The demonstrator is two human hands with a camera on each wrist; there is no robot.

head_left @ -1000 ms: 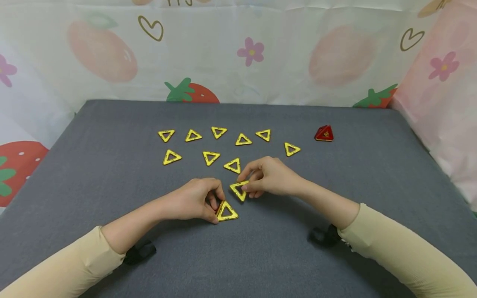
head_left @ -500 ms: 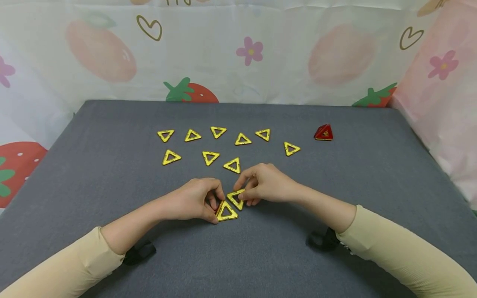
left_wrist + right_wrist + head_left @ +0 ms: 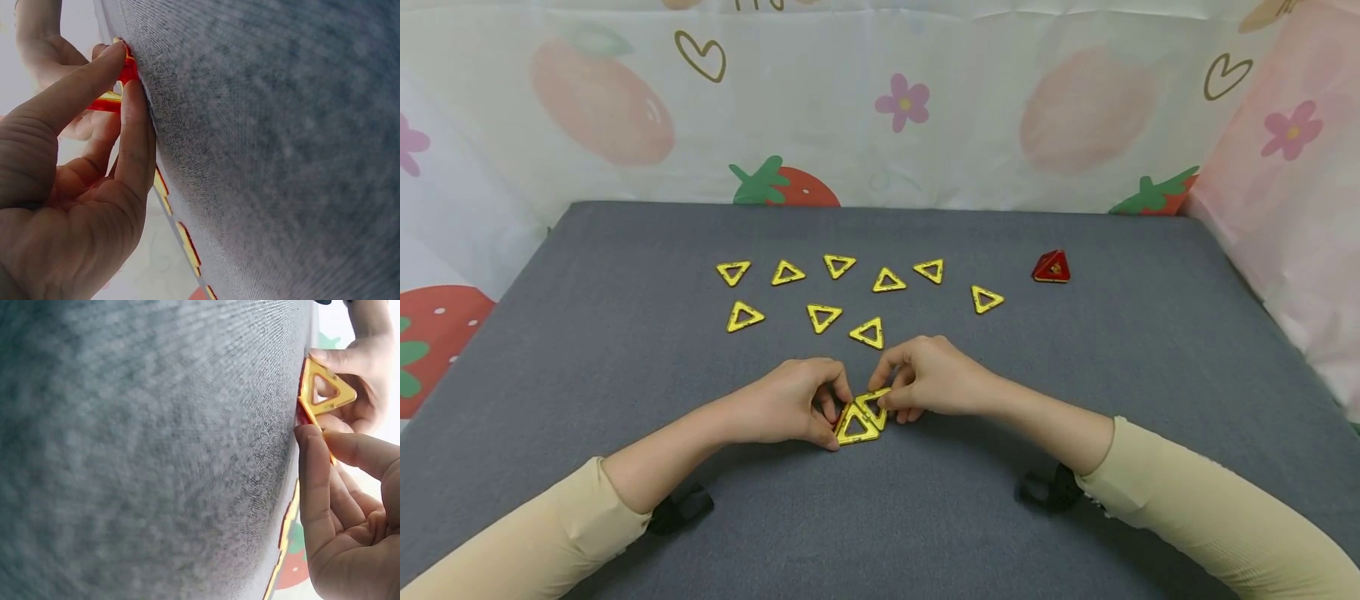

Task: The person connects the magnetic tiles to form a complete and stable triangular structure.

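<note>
My left hand (image 3: 797, 402) pinches a yellow triangular magnetic tile (image 3: 859, 438) with a triangular hole. Red shows beside it, near the fingertips. In the right wrist view this left tile (image 3: 344, 396) appears face-on, rising from the cloth. My right hand (image 3: 936, 377) holds a second yellow triangular tile (image 3: 867, 414) between thumb and fingers, against the first tile's right side. From the right wrist that second tile (image 3: 310, 414) is seen nearly edge-on, slanted. Fingertips cover part of both tiles. How firmly their edges meet, I cannot tell.
Several yellow triangular tiles (image 3: 823, 328) lie spread flat beyond my hands on the grey cloth (image 3: 625, 350). A small red pyramid (image 3: 1051, 268) stands at the back right. A strawberry-patterned curtain (image 3: 970, 150) hangs behind the table.
My right hand has moved its tile down and slightly left until it meets the tile in my left hand. The left hand stays in place.
</note>
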